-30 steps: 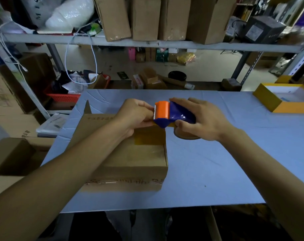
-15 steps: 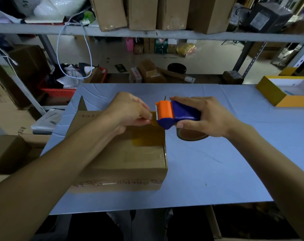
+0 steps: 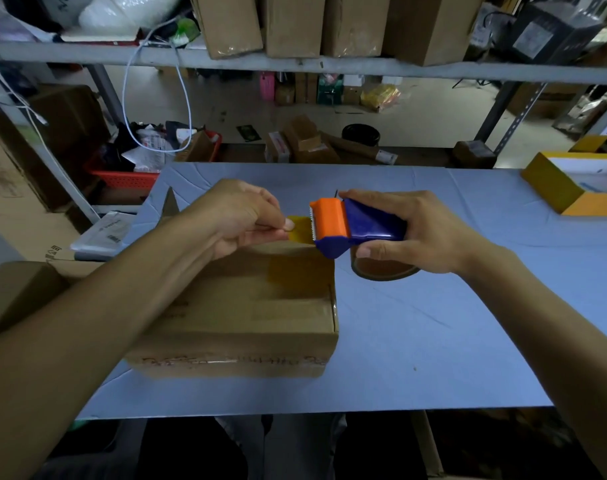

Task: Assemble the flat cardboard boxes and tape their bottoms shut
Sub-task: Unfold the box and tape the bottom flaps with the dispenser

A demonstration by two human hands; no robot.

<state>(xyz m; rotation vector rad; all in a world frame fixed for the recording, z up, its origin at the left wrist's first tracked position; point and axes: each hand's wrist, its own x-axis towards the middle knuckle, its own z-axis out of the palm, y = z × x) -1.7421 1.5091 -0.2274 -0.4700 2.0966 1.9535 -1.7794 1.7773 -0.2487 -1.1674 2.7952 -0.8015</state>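
A brown cardboard box (image 3: 246,306) lies on the blue table (image 3: 433,334), with a strip of yellowish tape stuck on its top near the right edge. My right hand (image 3: 423,230) grips a blue and orange tape dispenser (image 3: 350,226) just above the box's far right corner; its brown tape roll (image 3: 381,270) shows below my palm. My left hand (image 3: 239,216) pinches the free end of the tape (image 3: 300,228) right at the dispenser's toothed blade.
A yellow open box (image 3: 565,187) sits at the table's far right. More cardboard boxes (image 3: 14,292) stand off the left edge. A metal shelf (image 3: 295,65) with cartons runs across the back, a white cable hanging from it.
My left hand has drawn a short length of tape out of the dispenser toward the left. The view has shifted slightly; the box has stayed put.
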